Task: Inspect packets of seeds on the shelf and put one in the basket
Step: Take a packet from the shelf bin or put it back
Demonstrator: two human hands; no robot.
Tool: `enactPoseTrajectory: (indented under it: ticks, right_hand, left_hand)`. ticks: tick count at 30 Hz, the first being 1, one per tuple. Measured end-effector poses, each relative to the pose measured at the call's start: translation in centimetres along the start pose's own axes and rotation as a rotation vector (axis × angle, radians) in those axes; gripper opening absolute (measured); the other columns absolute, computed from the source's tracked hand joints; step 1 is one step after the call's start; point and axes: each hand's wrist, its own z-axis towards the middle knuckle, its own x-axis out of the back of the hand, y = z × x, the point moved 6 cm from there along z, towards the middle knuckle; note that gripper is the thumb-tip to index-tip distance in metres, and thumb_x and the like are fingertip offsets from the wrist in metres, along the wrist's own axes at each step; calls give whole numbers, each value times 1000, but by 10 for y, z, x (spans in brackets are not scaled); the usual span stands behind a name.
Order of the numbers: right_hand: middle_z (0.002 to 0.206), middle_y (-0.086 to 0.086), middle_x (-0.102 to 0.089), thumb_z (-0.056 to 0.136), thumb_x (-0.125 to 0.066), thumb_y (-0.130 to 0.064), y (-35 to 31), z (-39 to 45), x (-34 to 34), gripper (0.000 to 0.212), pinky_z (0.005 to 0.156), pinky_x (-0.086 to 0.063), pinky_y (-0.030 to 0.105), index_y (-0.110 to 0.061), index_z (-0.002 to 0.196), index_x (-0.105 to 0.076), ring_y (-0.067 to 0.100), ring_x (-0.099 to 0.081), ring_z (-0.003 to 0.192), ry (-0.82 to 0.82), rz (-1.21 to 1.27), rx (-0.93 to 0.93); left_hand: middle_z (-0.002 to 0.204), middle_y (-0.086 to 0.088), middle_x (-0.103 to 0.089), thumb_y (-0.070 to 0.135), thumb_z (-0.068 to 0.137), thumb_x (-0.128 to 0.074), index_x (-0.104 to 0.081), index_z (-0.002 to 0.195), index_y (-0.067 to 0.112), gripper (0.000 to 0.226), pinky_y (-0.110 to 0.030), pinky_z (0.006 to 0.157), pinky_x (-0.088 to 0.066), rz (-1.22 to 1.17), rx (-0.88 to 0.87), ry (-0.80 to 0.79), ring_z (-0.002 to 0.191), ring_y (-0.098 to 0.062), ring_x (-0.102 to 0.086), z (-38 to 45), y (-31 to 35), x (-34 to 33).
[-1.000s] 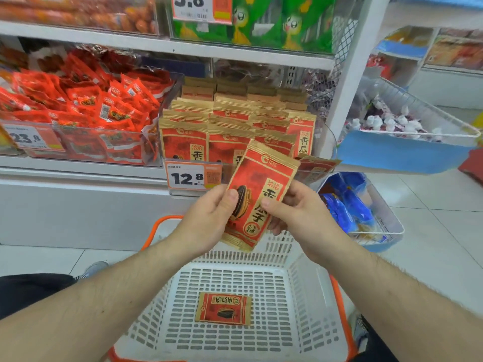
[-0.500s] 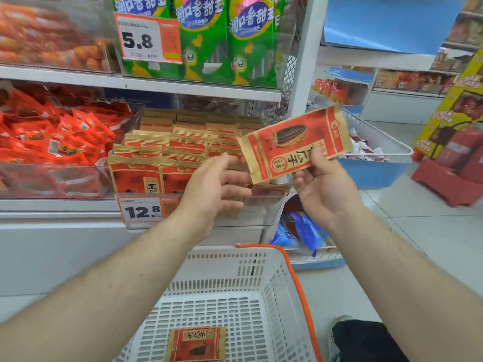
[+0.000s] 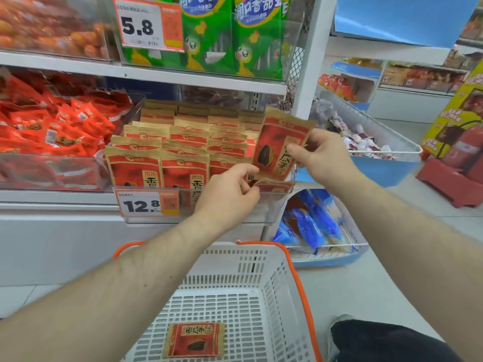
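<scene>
Shelf (image 3: 146, 74): white, tiered, filling the far left; a clear bin on its middle tier holds the seed packets.
Basket (image 3: 271, 291): white slotted plastic with an orange rim, near centre, below the forearms.
Green bags (image 3: 232, 37): upright on the top tier, beside a "5.8" price tag (image 3: 146, 24).
Red snacks (image 3: 60, 126): loose heap in a clear bin left of the seed packets.
Wire bin (image 3: 376, 134): right of the shelf post, holding small wrapped sweets (too small to tell more).
Blue packs (image 3: 313, 226): in a low rack, right of the basket.
Stack (image 3: 162, 150): red and tan seed packets in upright rows, front row behind a "12.8" tag (image 3: 146, 203).
Held packet (image 3: 279, 147): upright, tilted slightly right, at the right end of the stack above the bin's front edge; a dark seed is printed on its face.
Basket packet (image 3: 194, 339): lies flat on the basket floor, near the near-left corner, print side up.
Right hand (image 3: 322, 158): pinches the held packet's right edge between thumb and fingers.
Left hand (image 3: 230, 192): fingers curled at the bin's front right corner, touching a fallen packet (image 3: 273, 184) lying there (whether it grips it I cannot tell).
Shoe (image 3: 337, 327): near right, on the pale tiled floor.
</scene>
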Motion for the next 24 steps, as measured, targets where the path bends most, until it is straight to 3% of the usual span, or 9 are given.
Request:
enactPoseTrajectory:
  ticks: [3, 7, 9, 12, 15, 20, 24]
  right_hand:
    - [85, -7, -71, 87, -72, -8, 14, 9, -13, 22, 76, -55, 35, -30, 87, -69, 11, -61, 70, -53, -101, -54]
    - [85, -6, -68, 80, -76, -10, 18, 20, -17, 23, 68, -50, 27, -29, 80, -63, 8, -60, 70, 4, -197, -121]
    - [89, -1, -70, 80, -73, -9, 17, 27, -18, 25, 72, -57, 36, -31, 77, -60, 17, -65, 74, 38, -210, -139]
    - [80, 3, -72, 84, -65, -7, 13, 33, -27, 23, 81, -60, 44, -27, 72, -62, 22, -72, 78, -7, -231, -172]
    - [82, 6, -73, 87, -64, -14, 5, 41, -39, 18, 85, -58, 45, -21, 71, -65, 25, -71, 87, -123, -319, -205]
    - [91, 12, -74, 96, -58, -18, -7, 51, -53, 20, 88, -57, 44, -6, 91, -73, 26, -71, 92, -281, -498, -207]
    - [107, 16, -71, 97, -57, -18, -9, 54, -58, 25, 92, -56, 42, 0, 111, -67, 29, -69, 100, -340, -444, -338]
  left_hand:
    - [69, 7, -69, 24, 95, -62, -62, 120, 32, 26, -30, 73, -55, 13, 26, 5, 68, -8, -66, 4, 1, -4]
    - [67, 5, -70, 25, 92, -66, -61, 95, 36, 12, -42, 72, -60, -91, 60, 65, 60, -10, -69, 9, -1, -7]
    - [68, 6, -71, 27, 91, -66, -63, 100, 34, 12, -43, 73, -60, -77, 49, 67, 65, -10, -70, 11, -1, -9]
    - [72, 10, -72, 28, 93, -64, -68, 109, 33, 17, -39, 75, -59, -30, 36, 55, 72, -11, -70, 12, -2, -11]
    - [74, 11, -72, 26, 93, -63, -64, 84, 41, 17, -39, 72, -60, -21, 31, 74, 72, -11, -70, 12, -3, -9]
    - [73, 12, -72, 27, 93, -62, -63, 77, 42, 22, -38, 75, -59, -20, 19, 88, 73, -10, -71, 15, -2, -7]
    - [75, 13, -72, 27, 94, -62, -67, 85, 38, 14, -38, 75, -59, -42, 17, 102, 77, -10, -71, 16, 0, -8]
